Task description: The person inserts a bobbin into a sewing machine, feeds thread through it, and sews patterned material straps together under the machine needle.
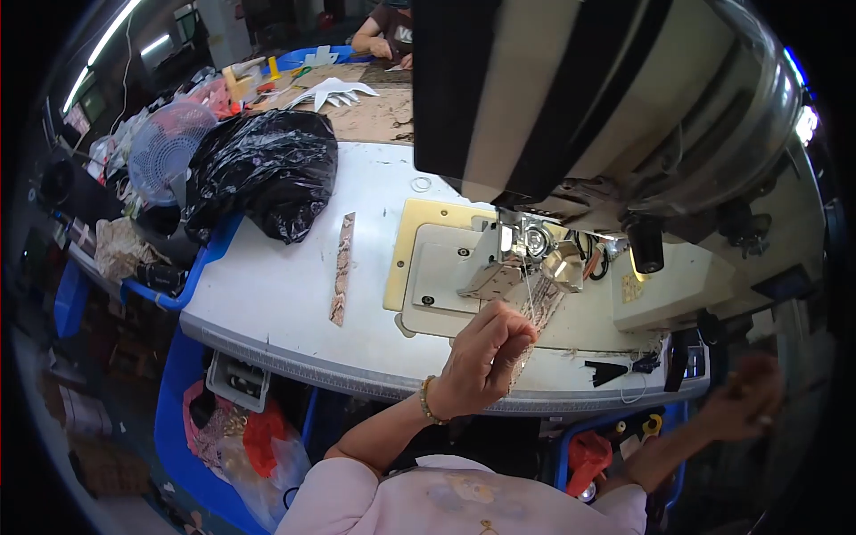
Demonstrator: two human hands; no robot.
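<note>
Two bare hands show. The left hand (481,361), wearing one beaded bracelet (430,401), is at the near side of the sewing machine (535,98), a large one with a black-and-cream striped housing. Its grip is closed, fingers curled in with the tips together; whether thread or material is pinched there, I cannot tell. The right hand (744,397) is blurred, off the right end of the desk (285,294); its grip I cannot tell.

Two strips of snakeskin-patterned material are visible: a loose strip (342,267) alone on the desk, left of the machine, and a worked strip (546,308) beside the needle area, running down behind the left hand.

The desk is white and curved along its near edge, with one pale yellow plate (394,267) set around the metal machine bed. One thin clear ring (420,185) lies behind the plate. One crumpled black plastic bag (267,169) sits at the far left, by a round pale mesh piece (169,152).

Beneath the desk are two blue plastic bins, a left bin (169,428) and a right bin (682,446), each containing red material. Beyond stands a brown-topped table (383,111) with white cut pieces (334,92), one other person (392,31) seated at it. Two tube lights glow upper left.
</note>
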